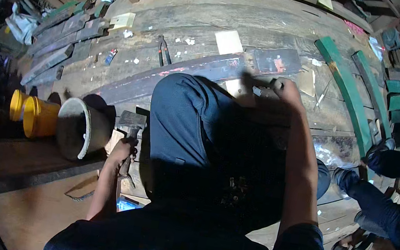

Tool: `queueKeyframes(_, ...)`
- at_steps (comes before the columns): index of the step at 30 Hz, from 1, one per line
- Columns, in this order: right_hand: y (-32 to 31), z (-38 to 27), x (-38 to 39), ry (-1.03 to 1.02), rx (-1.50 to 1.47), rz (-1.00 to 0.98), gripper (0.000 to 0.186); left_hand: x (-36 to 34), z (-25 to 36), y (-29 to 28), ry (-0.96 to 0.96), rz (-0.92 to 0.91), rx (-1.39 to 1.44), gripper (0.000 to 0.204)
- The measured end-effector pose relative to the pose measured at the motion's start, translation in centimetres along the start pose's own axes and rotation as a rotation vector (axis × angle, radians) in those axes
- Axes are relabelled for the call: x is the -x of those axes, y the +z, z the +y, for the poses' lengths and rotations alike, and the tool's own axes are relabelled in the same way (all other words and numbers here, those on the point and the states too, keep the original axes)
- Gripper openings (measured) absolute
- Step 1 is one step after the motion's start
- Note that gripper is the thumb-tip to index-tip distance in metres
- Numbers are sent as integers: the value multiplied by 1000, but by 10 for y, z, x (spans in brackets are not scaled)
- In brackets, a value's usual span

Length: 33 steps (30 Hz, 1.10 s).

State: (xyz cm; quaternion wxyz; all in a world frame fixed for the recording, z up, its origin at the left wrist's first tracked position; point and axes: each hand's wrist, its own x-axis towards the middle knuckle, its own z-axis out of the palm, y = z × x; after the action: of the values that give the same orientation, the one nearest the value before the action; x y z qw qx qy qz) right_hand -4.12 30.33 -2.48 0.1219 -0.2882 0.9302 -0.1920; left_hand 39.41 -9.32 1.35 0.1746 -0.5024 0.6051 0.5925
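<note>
Down at the left, my left hand is closed around the handle of a hatchet-like tool with a broad dark metal head. My right hand is a fist held over the right part of a long dark painted board. What it grips, if anything, is lost in shadow. Pale square pieces lie at the board's far edge and beside it near my right hand. Pincers with dark and red handles rest beyond the board. My bent knee hides part of the board.
Yellow buckets and a grey bucket stand at the left. Green beams lie at the right, near another person's legs. Stacked planks lie at the far left. Small white scraps dot the wooden floor.
</note>
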Motion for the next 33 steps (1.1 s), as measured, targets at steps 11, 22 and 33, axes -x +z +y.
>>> queueKeyframes(11,-138,-23,39,11,-161,258,28,-57,-86,20,247,381,-1047,39)
queueKeyframes(22,-121,86,200,404,64,-268,28,-113,-193,73,410,260,-381,35)
queueKeyframes(33,-73,7,302,867,-1086,428,54,-74,-12,37,465,390,-725,51)
